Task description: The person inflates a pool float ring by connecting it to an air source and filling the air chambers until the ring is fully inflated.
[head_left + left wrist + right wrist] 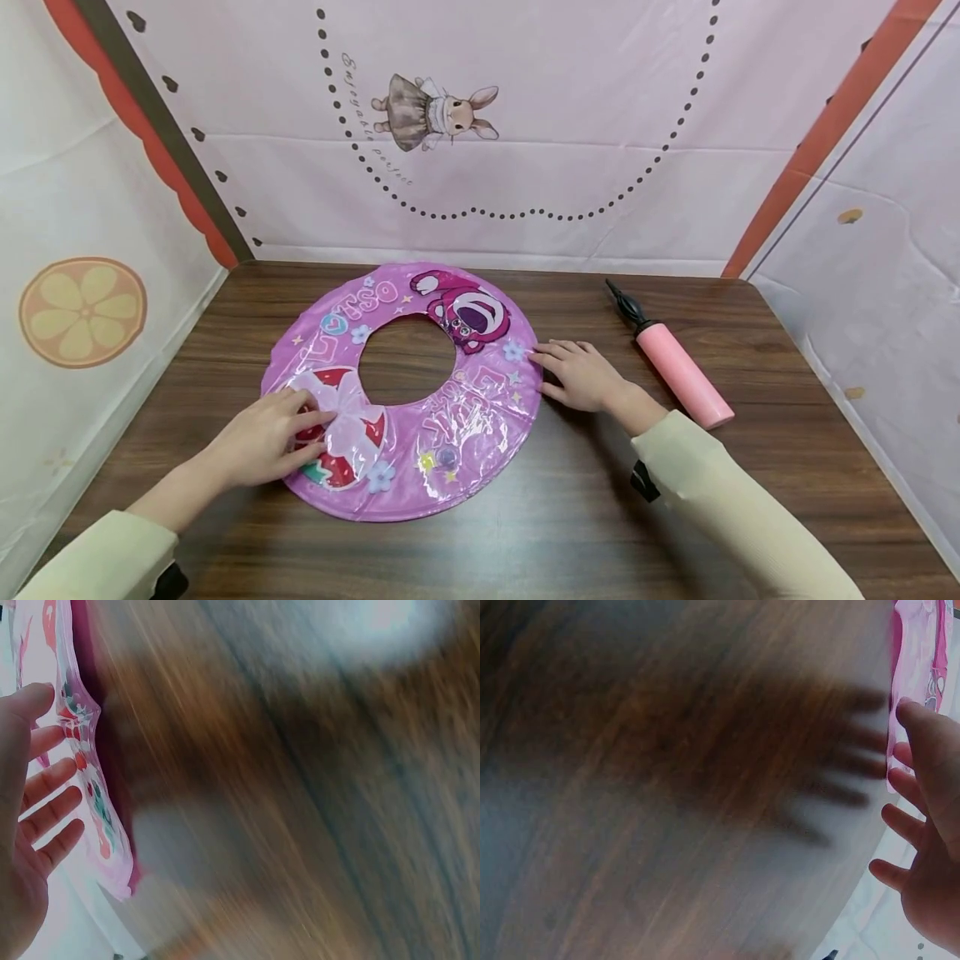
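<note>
Looks like a glossy purple swim ring [498, 433], printed with a magenta bear [476, 312], a pale bow [347, 417] and outlined lettering [375, 297]; lies flat on the brown wood-grain table [555, 525], wrinkled along the outer edge.

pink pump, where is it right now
In the head view, the pink pump lies on the right side of the table, just right of the right hand, its black nozzle toward the far edge.

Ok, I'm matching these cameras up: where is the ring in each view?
Head: the ring lies left of centre.
Left wrist: along the left side, partly behind the left hand.
Right wrist: upper right, partly behind the right hand.
Shared landmark: the table, visible in all three.
</note>
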### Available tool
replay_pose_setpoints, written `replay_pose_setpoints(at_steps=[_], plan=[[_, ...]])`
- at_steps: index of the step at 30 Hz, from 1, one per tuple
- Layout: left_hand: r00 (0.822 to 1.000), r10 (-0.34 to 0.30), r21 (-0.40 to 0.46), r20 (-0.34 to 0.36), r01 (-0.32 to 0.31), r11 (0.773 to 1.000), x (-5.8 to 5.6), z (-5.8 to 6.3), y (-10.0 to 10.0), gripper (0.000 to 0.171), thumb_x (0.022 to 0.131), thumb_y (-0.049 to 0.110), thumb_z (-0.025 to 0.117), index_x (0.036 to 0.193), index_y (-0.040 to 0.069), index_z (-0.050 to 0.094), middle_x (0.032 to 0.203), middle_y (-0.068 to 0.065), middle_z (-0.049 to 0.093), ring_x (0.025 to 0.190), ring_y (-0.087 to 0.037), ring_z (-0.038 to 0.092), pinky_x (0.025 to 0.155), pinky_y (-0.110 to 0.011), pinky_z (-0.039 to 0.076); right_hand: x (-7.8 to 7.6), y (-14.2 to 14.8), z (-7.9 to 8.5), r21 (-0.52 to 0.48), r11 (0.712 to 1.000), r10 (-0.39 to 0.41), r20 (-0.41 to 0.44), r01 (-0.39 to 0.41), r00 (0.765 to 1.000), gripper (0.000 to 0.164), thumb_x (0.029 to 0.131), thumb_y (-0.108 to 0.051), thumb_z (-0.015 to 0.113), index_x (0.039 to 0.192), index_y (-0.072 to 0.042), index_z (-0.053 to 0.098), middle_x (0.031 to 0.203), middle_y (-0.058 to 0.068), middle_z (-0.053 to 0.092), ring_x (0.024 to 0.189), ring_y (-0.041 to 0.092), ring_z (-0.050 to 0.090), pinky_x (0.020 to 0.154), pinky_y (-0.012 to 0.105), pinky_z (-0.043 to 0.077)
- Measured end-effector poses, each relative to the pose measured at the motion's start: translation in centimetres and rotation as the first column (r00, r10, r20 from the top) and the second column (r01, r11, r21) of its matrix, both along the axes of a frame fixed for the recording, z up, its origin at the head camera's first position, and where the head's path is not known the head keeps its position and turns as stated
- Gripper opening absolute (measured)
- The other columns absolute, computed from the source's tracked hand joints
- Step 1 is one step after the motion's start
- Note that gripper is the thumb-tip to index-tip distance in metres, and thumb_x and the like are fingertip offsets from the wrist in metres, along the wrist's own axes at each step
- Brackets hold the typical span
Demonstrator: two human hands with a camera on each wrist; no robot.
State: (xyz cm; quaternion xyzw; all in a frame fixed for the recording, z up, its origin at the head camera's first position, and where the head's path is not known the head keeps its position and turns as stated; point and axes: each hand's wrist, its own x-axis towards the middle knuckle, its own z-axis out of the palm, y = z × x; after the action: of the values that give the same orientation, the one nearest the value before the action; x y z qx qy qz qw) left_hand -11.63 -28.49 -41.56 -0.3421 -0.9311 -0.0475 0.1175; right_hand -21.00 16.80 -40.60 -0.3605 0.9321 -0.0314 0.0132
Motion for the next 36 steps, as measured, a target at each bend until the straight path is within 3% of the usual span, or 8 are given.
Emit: replay_pose_setpoints(at_steps=[4,8,11,14,17,19,27,36], plan=[[0.999,0.017,-0.006,0.030,-0.017,1.000,0.1,0.5,1.0,0.040,0.069,0.039,0.075,0.101,0.015,0.071,0.091,0.001,0.057,0.081,-0.014,0.052,0.073,-0.035,0.049,0.3,0.1,0.2,-0.016,1.000,0.024,-0.007,-0.024,1.000,0.049,0.089,-0.037,0.057,0.132,-0.013,0.050,0.137,0.010,0.047,0.127,0.032,0.040,0.102,0.054,0.032],[0.999,-0.012,0.019,0.047,0.011,1.000,-0.1,1.0,2.4,0.045,0.070,0.036,0.076,0.107,0.013,0.067,0.103,-0.004,0.060,0.095,-0.021,0.058,0.083,-0.043,0.050,1.5,-0.4,0.7,-0.062,0.991,0.117,-0.036,-0.119,0.993,0.042,0.089,-0.034,0.058,0.126,-0.014,0.056,0.128,0.008,0.054,0.119,0.028,0.048,0.098,0.050,0.039],[0.995,-0.092,0.039,0.049,0.090,0.995,0.1,1.1,4.1,0.049,0.071,0.033,0.075,0.114,0.013,0.063,0.113,-0.005,0.059,0.105,-0.024,0.057,0.089,-0.045,0.047,3.0,-1.0,1.2,-0.080,0.973,0.211,-0.065,-0.215,0.975,0.039,0.088,-0.033,0.059,0.122,-0.013,0.058,0.120,0.005,0.058,0.110,0.023,0.053,0.093,0.044,0.044],[0.979,-0.200,0.047,0.050,0.197,0.979,0.4,0.9,6.1,0.053,0.072,0.031,0.073,0.120,0.014,0.060,0.122,-0.005,0.057,0.112,-0.025,0.054,0.093,-0.044,0.046,4.5,-1.6,1.5,-0.090,0.950,0.295,-0.065,-0.300,0.953,0.039,0.088,-0.033,0.060,0.121,-0.012,0.058,0.115,0.003,0.059,0.106,0.019,0.055,0.089,0.039,0.047],[0.954,-0.294,0.049,0.060,0.292,0.955,0.7,0.6,7.8,0.056,0.072,0.030,0.073,0.124,0.014,0.058,0.129,-0.006,0.053,0.118,-0.028,0.051,0.095,-0.045,0.044,5.7,-1.9,1.6,-0.087,0.934,0.344,-0.040,-0.346,0.938,0.040,0.088,-0.033,0.060,0.122,-0.013,0.058,0.116,0.002,0.058,0.106,0.017,0.055,0.087,0.037,0.048],[0.943,-0.323,0.039,0.075,0.321,0.946,0.7,0.4,8.6,0.057,0.074,0.030,0.072,0.126,0.016,0.056,0.132,-0.006,0.051,0.121,-0.028,0.048,0.097,-0.044,0.043,6.2,-1.9,1.5,-0.071,0.934,0.351,-0.013,-0.351,0.936,0.041,0.088,-0.034,0.059,0.123,-0.014,0.057,0.117,0.002,0.057,0.107,0.017,0.054,0.088,0.038,0.047],[0.945,-0.273,-0.039,0.181,0.284,0.958,0.9,0.3,10.1,0.057,0.078,0.038,0.068,0.130,0.021,0.052,0.137,-0.003,0.047,0.124,-0.027,0.045,0.099,-0.044,0.041,6.0,-1.5,0.8,-0.019,0.946,0.323,0.014,-0.323,0.946,0.042,0.088,-0.035,0.058,0.125,-0.015,0.056,0.122,0.002,0.057,0.113,0.021,0.053,0.094,0.045,0.043],[0.931,-0.206,-0.116,0.301,0.250,0.961,0.7,1.0,12.6,0.064,0.081,0.050,0.061,0.138,0.026,0.043,0.144,-0.009,0.037,0.128,-0.031,0.038,0.101,-0.048,0.038,2.7,-1.6,0.7,-0.020,0.975,0.221,0.013,-0.221,0.975,0.041,0.089,-0.032,0.058,0.125,-0.013,0.056,0.126,0.005,0.055,0.117,0.026,0.051,0.096,0.051,0.039]])
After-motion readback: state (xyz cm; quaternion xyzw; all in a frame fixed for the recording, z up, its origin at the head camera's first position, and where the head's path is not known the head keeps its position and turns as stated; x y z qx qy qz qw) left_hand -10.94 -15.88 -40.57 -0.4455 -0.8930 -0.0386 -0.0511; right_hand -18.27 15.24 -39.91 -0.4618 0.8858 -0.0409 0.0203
